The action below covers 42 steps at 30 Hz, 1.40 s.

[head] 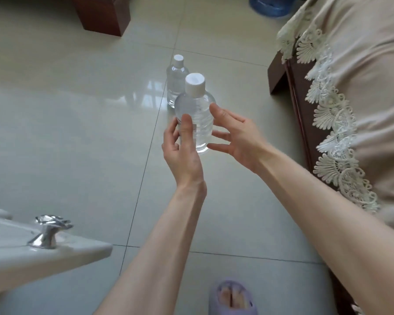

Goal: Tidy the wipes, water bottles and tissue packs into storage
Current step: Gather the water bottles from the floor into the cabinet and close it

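Head view: floor bottle [176, 81] beyond near bottle [199, 119], bed [362, 92] rightward.

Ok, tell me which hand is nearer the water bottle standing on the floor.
Left. The left hand grips the held bottle just this side of the floor bottle; the right hand, open, sits further right, beside the held bottle.

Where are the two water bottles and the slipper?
held bottle [203, 123], head view, on its clear ribbed body
floor bottle [175, 85], head view, on its clear body
slipper [232, 283], head view, on its front edge
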Motion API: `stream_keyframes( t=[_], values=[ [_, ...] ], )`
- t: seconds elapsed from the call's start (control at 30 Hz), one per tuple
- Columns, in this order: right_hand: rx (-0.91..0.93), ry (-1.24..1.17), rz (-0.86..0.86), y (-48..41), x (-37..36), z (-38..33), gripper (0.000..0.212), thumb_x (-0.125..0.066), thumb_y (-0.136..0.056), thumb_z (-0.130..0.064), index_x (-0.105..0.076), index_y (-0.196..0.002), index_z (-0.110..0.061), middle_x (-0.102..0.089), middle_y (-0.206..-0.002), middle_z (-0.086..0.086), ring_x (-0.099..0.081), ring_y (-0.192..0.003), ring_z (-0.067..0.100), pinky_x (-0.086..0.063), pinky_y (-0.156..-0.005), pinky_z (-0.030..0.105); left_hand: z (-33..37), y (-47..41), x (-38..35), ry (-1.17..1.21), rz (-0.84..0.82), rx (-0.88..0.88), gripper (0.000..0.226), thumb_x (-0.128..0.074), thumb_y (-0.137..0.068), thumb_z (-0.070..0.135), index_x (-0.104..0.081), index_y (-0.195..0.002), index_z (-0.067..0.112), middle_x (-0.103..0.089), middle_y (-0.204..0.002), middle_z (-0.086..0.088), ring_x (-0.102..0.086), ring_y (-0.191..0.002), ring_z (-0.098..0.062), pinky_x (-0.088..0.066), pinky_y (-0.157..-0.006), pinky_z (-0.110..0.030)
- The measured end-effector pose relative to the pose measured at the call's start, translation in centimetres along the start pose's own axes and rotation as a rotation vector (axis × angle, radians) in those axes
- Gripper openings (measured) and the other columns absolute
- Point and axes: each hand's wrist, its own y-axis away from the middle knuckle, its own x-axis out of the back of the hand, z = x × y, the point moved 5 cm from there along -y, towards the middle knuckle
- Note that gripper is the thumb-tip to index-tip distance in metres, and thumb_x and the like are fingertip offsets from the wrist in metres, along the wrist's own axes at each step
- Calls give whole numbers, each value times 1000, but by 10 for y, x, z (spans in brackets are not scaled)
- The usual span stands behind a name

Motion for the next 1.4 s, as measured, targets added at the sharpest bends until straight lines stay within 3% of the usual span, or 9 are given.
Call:
stream_keyframes(
  t=[0.17, 0.3, 0.37, 0.53, 0.77, 0.9, 1.17, 1.4],
  values=[
    [16, -109, 98, 37, 21, 21, 47, -67, -84, -49, -66, -123, -23, -61, -133, 0, -53, -125, 33, -57, -90, 40, -9, 29, -1, -41, -119, 47, 38, -64, -90, 39, -60, -122, 20, -64, -124, -7, -61, -114, -19, -46, -81, -22],
    [45, -149, 100, 62, 26, 47, 47, -67, -85, -47, -65, -124, -21, -60, -134, 0, -53, -124, 35, -56, -92, 41, -20, 53, 16, -81, -174, 60, 40, -65, -89, 39, -60, -122, 18, -66, -120, -5, -65, -98, -13, -46, -71, -20],
    [62, -156, 93, 76, 25, 57, 47, -67, -85, -46, -65, -124, -20, -60, -134, 1, -54, -123, 35, -55, -92, 42, -23, 64, 26, -103, -195, 54, 40, -65, -89, 39, -60, -122, 18, -67, -117, -3, -65, -93, -10, -48, -73, -24],
    [93, -152, 117, 113, 12, 68, 62, -71, -71, -51, -65, -124, -19, -62, -131, 3, -57, -119, 38, -56, -91, 45, -21, 86, 51, -142, -245, 52, 25, -66, -88, 40, -64, -107, 24, -68, -96, 10, -67, -87, -7, -53, -96, -42],
    [84, -135, 96, 155, -7, 82, 62, -72, -66, -50, -68, -119, -18, -66, -123, 5, -61, -112, 38, -59, -83, 42, -10, 120, 89, -179, -249, 63, 32, -64, -88, 44, -63, -112, 22, -69, -75, 19, -67, -77, -3, -54, -85, -33],
    [41, -138, 67, 175, -18, 94, 59, -75, -64, -49, -71, -114, -17, -68, -120, 4, -62, -110, 38, -60, -78, 40, -8, 139, 113, -207, -216, 91, 31, -65, -86, 47, -64, -108, 25, -70, -79, 18, -68, -79, -4, -51, -79, -31],
    [-14, -112, -81, 194, -47, 104, 47, -76, -61, -45, -75, -101, -21, -74, -98, -6, -64, -106, 33, -61, -76, 39, 4, 165, 160, -192, -118, 75, 34, -66, -79, 52, -64, -105, 29, -72, -85, 19, -69, -85, -3, -50, -90, -36],
    [-57, -41, -223, 199, -89, 112, 66, -80, -51, -51, -74, -108, -19, -71, -113, 2, -62, -111, 37, -58, -86, 47, 23, 178, 206, -180, 15, 58, 49, -63, -66, 57, -64, -106, 28, -69, -104, 10, -65, -97, -8, -49, -84, -34]
  ],
)
